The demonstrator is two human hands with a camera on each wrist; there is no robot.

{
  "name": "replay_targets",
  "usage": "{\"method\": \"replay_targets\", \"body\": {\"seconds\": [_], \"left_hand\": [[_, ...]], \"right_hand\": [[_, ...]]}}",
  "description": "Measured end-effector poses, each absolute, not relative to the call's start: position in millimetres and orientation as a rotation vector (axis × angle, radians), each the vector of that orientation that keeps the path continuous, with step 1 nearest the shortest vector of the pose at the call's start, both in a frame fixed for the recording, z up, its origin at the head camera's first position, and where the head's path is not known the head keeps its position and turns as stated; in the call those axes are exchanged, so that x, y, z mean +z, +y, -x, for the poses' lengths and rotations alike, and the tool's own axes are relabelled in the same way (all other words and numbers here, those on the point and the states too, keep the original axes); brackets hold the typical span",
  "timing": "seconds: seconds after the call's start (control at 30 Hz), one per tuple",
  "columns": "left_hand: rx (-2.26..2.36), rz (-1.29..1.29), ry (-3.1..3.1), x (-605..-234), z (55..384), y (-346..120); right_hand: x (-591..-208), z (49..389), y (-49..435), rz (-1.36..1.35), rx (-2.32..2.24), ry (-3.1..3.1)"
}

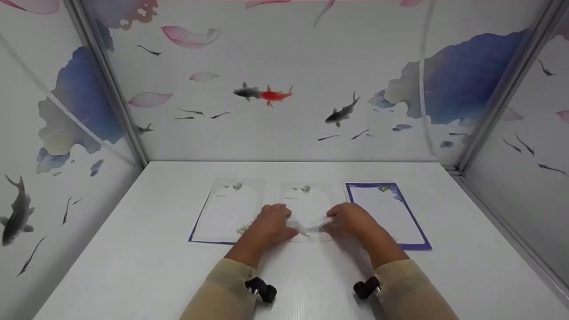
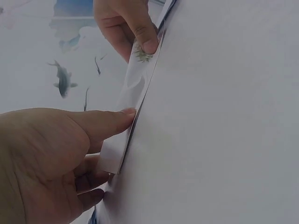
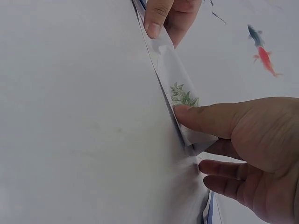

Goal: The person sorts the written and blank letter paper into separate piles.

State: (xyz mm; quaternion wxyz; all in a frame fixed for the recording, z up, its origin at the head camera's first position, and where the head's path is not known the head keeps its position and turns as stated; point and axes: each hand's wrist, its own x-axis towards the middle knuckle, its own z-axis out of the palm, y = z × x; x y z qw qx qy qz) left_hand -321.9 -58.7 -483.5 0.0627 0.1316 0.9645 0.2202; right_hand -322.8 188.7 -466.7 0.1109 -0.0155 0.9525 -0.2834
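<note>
A white paper sheet (image 1: 306,205) with a small green plant print near its far edge lies in the middle of the table, between my hands. My left hand (image 1: 272,222) pinches its near left corner, thumb on top and fingers beneath. At the near right corner my right hand (image 1: 353,221) pinches the sheet, its thumb beside a printed green plant (image 3: 184,95). Between the two thumbs the near edge is raised and buckled, as both wrist views show. The fingertips under the paper are partly hidden.
To the left lies another plant-printed sheet (image 1: 222,218), with a purple edge showing along its side. A purple-bordered sheet (image 1: 378,209) lies to the right, partly behind my right hand. White panels (image 1: 284,138) with painted fish enclose the white table (image 1: 302,275) on three sides.
</note>
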Motion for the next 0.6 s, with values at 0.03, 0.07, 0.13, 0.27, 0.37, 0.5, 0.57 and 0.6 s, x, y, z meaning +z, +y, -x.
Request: {"method": "replay_targets", "body": {"seconds": [0.03, 0.07, 0.13, 0.27, 0.37, 0.5, 0.57, 0.6], "left_hand": [[0.675, -0.390, 2.922, -483.5, 321.6, -58.5], [0.682, -0.380, 2.930, -483.5, 321.2, -58.1], [0.690, -0.360, 2.952, -483.4, 320.6, -57.3], [0.720, -0.313, 2.967, -483.5, 320.2, -55.1], [0.765, -0.277, 2.952, -483.9, 320.8, -53.8], [0.853, -0.218, 2.936, -484.6, 322.3, -52.9], [0.916, -0.180, 2.924, -484.7, 322.8, -52.6], [0.954, -0.155, 2.918, -484.8, 323.2, -52.4]], "right_hand": [[-466.0, 323.0, 188.5, 0.035, -0.845, 2.799], [-465.6, 323.1, 188.4, 0.033, -0.848, 2.803], [-465.0, 323.5, 188.1, 0.034, -0.846, 2.811], [-465.3, 324.8, 187.3, 0.059, -0.830, 2.832], [-466.3, 326.3, 187.8, 0.090, -0.825, 2.847], [-467.5, 328.8, 189.4, 0.037, -0.876, 2.817], [-467.4, 329.8, 189.7, -0.022, -0.931, 2.788], [-467.5, 330.2, 189.8, -0.054, -0.963, 2.774]]}}
